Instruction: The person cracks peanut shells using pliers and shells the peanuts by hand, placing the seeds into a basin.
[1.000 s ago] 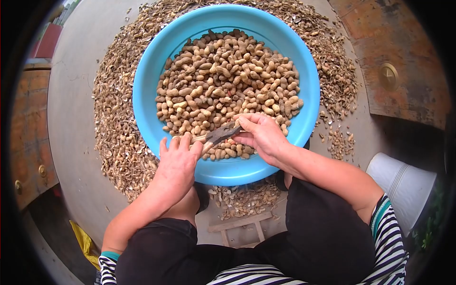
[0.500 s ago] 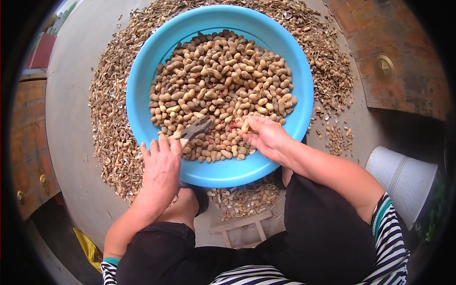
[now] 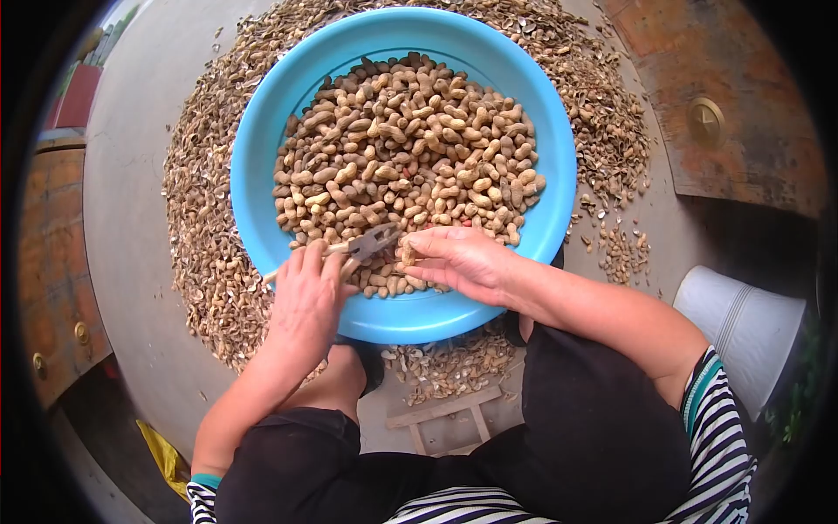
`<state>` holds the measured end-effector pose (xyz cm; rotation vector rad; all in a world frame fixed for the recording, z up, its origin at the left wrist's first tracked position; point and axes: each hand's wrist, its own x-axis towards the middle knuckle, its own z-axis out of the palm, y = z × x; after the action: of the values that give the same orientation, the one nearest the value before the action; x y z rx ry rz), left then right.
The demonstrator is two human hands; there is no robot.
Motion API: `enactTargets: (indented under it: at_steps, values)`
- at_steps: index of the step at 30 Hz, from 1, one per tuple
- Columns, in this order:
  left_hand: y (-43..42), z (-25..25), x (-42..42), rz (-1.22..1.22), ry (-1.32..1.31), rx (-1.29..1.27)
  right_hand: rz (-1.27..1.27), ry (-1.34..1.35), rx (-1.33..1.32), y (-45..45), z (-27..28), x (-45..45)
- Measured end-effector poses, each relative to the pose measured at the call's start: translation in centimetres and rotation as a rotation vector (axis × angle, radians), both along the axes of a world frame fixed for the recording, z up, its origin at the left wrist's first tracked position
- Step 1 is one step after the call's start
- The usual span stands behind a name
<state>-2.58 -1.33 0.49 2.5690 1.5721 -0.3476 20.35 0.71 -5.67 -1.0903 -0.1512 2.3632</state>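
A blue basin (image 3: 415,325) holds a heap of unshelled peanuts (image 3: 393,131). My left hand (image 3: 307,301) is wrapped round the pale handles of a pair of pliers (image 3: 374,243) over the basin's near left part. The dark jaws point up and to the right. Close to the jaw tips, my right hand (image 3: 463,262) pinches a peanut (image 3: 405,253) between thumb and fingers. Whether the jaws touch the peanut is too small to tell.
Broken shells (image 3: 209,201) lie on the floor around the basin. A white bucket (image 3: 738,336) stands at the right. Wooden panels (image 3: 724,105) are at the upper right and left. A small wooden frame (image 3: 445,409) lies between the legs.
Both hands were together at the pliers, then moved apart half a second ago. Since then my right hand has come left with a peanut to the plier jaws, which have turned slightly.
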Motion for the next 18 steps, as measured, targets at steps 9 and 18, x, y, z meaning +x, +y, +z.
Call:
enactTargets:
  at_steps: [9,18]
  values:
    - [0.2,-1.4,2.7,0.389,-1.0,-0.316,0.086,0.242,0.079,-0.3,2.0,-1.8]
    - [0.4,-1.7,2.9,0.211,-0.948,-0.076,0.056,0.302,-0.004,0.4,2.9,-1.9]
